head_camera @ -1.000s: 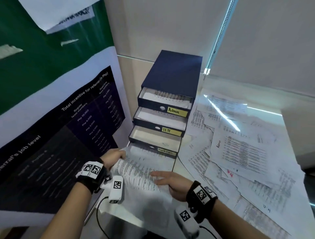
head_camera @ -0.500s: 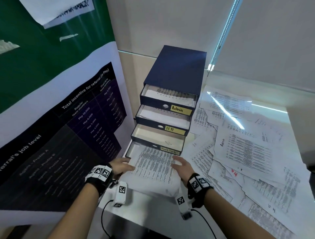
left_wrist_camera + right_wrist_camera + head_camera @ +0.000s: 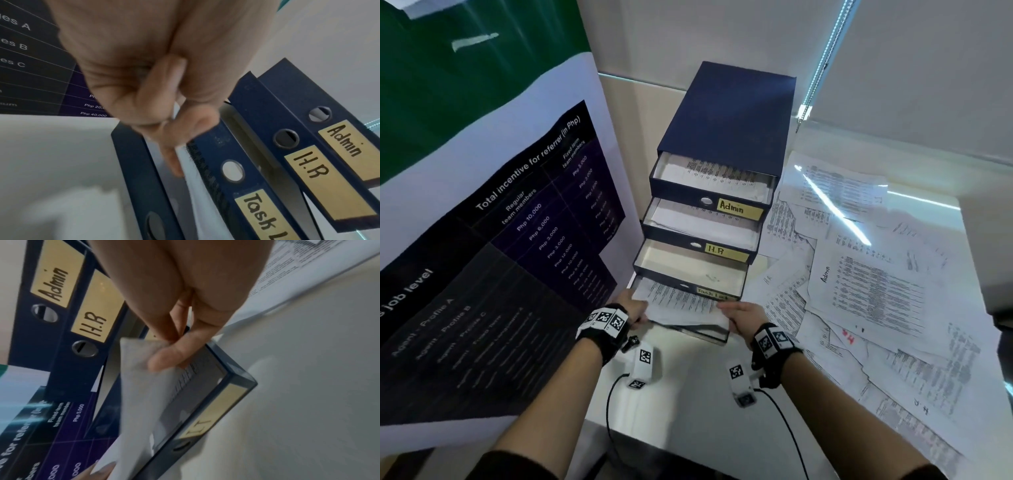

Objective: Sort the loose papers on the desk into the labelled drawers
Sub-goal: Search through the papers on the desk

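A navy drawer unit [image 3: 729, 113] stands at the desk's back left with all its drawers pulled out, labelled Admin [image 3: 739, 208], H.R [image 3: 717, 250], Task List [image 3: 714, 294] and, at the bottom, I.T [image 3: 203, 423]. A stack of printed sheets [image 3: 681, 305] lies partly inside the bottom drawer [image 3: 698, 331], under the Task List drawer. My left hand [image 3: 637, 308] pinches the stack's left edge [image 3: 189, 178]. On the right edge, my right hand [image 3: 736, 313] grips it with the thumb [image 3: 162, 361] on top of the sheets [image 3: 144, 386].
Several loose printed papers [image 3: 859, 291] cover the desk to the right of the unit; one is marked Admin. A large dark poster [image 3: 500, 257] leans against the wall on the left. The Task List drawer [image 3: 688, 270] looks nearly bare. Wrist-camera cables [image 3: 613, 404] trail over the front edge.
The sheets have gone from curling over the desk in front of the unit to lying in the bottom drawer. Both hands moved forward and out to the stack's sides.
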Demonstrator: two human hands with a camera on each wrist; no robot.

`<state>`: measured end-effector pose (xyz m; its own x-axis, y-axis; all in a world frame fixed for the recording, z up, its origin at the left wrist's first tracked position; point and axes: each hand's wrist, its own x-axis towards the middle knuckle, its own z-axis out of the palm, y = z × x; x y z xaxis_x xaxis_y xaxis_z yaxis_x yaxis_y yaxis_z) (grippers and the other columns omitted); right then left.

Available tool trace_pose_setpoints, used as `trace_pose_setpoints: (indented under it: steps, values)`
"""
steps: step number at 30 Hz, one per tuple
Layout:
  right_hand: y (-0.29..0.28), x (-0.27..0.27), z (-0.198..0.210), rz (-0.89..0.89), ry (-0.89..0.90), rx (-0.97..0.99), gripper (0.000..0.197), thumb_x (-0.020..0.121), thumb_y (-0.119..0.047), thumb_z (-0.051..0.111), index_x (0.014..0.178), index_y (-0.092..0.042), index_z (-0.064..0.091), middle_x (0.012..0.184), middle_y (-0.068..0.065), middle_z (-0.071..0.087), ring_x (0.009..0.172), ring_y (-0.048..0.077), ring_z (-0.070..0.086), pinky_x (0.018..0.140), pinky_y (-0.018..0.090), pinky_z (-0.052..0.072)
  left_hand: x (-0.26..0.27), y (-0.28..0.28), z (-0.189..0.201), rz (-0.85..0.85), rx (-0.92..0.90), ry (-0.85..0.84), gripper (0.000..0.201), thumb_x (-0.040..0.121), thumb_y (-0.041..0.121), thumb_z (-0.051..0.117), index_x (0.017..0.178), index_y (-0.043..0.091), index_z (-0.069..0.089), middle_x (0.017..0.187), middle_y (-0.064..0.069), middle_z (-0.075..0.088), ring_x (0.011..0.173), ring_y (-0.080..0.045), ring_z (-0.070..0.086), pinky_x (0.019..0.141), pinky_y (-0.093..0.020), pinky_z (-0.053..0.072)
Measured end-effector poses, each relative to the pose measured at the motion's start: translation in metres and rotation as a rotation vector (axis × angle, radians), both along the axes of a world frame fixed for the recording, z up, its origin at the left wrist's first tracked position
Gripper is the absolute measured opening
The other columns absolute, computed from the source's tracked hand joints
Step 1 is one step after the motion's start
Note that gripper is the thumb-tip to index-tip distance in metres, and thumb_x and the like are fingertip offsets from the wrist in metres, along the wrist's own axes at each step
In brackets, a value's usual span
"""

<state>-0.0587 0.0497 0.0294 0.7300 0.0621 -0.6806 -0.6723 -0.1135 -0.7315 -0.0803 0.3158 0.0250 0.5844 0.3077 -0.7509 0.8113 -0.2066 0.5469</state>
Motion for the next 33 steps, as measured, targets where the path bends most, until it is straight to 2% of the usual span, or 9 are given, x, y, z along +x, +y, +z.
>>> trace_pose_setpoints:
  steps: [6, 9, 12, 14, 18, 24, 27, 30, 33]
  values:
    - [-0.045, -0.003, -0.015, -0.078, 0.077, 0.197, 0.013, 0.091, 0.006, 0.057, 0.098, 0.003, 0.068, 0.082, 0.022, 0.069, 0.062, 0.025, 0.07, 0.059, 0.029, 0.059, 0.013, -0.018, -0.022, 0.462, -0.306, -0.182, 0.051, 0.092, -0.009, 0.047, 0.135, 0.018, 0.041, 0.122, -0.02, 0.051, 0.084, -0.036, 0.067, 0.08, -0.047, 0.059]
    - [-0.103, 0.001, -0.027, -0.193, 0.088, 0.12, 0.015, 0.091, 0.007, 0.055, 0.099, 0.002, 0.067, 0.081, 0.019, 0.071, 0.06, 0.023, 0.069, 0.058, 0.029, 0.06, 0.014, -0.029, -0.011, 0.034, 0.161, -0.119, 0.045, 0.089, 0.021, 0.061, 0.133, 0.02, 0.051, 0.129, -0.021, 0.058, 0.111, -0.038, 0.061, 0.102, -0.044, 0.047]
    - [-0.176, 0.011, -0.032, -0.269, -0.017, -0.132, 0.015, 0.091, 0.007, 0.058, 0.1, 0.004, 0.069, 0.085, 0.021, 0.07, 0.064, 0.025, 0.067, 0.062, 0.03, 0.06, 0.011, -0.047, 0.031, -0.452, 0.525, -0.094, 0.02, 0.093, 0.03, 0.061, 0.108, 0.022, 0.07, 0.118, -0.011, 0.065, 0.106, -0.031, 0.063, 0.091, -0.032, 0.049]
    - [-0.225, 0.02, -0.03, -0.222, -0.123, -0.447, 0.016, 0.09, -0.002, 0.063, 0.102, -0.003, 0.073, 0.084, 0.01, 0.073, 0.073, 0.025, 0.067, 0.067, 0.028, 0.057, 0.017, -0.064, 0.065, -0.559, 0.306, -0.164, 0.008, 0.09, 0.029, 0.066, 0.086, 0.027, 0.072, 0.099, -0.003, 0.074, 0.092, -0.024, 0.069, 0.084, -0.035, 0.056]
    - [-0.311, 0.039, -0.03, -0.258, -0.077, -0.906, 0.045, 0.082, -0.032, 0.075, 0.122, -0.015, 0.064, 0.124, 0.02, 0.058, 0.107, 0.035, 0.06, 0.094, 0.041, 0.05, 0.049, -0.129, 0.105, -0.619, -0.26, -0.286, 0.018, 0.093, 0.023, 0.062, 0.105, 0.014, 0.073, 0.097, -0.006, 0.075, 0.08, -0.012, 0.069, 0.071, -0.023, 0.056]
    - [-0.377, 0.052, -0.048, -0.152, 0.189, -1.107, 0.101, 0.061, -0.066, 0.08, 0.136, -0.008, 0.044, 0.132, 0.031, 0.046, 0.125, 0.044, 0.045, 0.097, 0.049, 0.044, 0.103, -0.264, 0.081, -0.444, -0.361, -0.221, 0.016, 0.095, 0.007, 0.058, 0.11, 0.007, 0.064, 0.083, -0.012, 0.07, 0.061, -0.016, 0.066, 0.058, -0.023, 0.056]
    - [-0.396, 0.052, -0.057, -0.255, 0.11, -0.954, 0.102, 0.062, -0.051, 0.087, 0.141, -0.008, 0.039, 0.134, 0.025, 0.052, 0.123, 0.04, 0.051, 0.099, 0.049, 0.048, 0.123, -0.323, 0.025, -0.324, -0.334, -0.032, 0.039, 0.088, 0.015, 0.071, 0.121, 0.006, 0.053, 0.091, -0.019, 0.065, 0.06, -0.022, 0.062, 0.059, -0.036, 0.058]
    - [-0.393, 0.044, -0.053, -0.019, 0.062, -0.745, 0.068, 0.072, -0.049, 0.081, 0.119, -0.003, 0.061, 0.112, 0.013, 0.069, 0.103, 0.031, 0.065, 0.088, 0.04, 0.055, 0.13, -0.354, -0.036, -0.306, -0.176, 0.054, 0.107, 0.059, 0.047, 0.09, 0.142, 0.006, 0.035, 0.127, -0.024, 0.058, 0.107, -0.04, 0.063, 0.088, -0.056, 0.053]
    - [-0.378, 0.029, -0.028, 0.357, 0.165, -0.23, 0.051, 0.076, -0.053, 0.076, 0.097, -0.007, 0.071, 0.09, 0.008, 0.076, 0.077, 0.019, 0.072, 0.077, 0.033, 0.06, 0.123, -0.371, -0.037, -0.215, 0.068, -0.031, 0.1, 0.077, 0.038, 0.08, 0.15, 0.006, 0.021, 0.111, -0.006, 0.058, 0.109, -0.03, 0.057, 0.096, -0.037, 0.045]
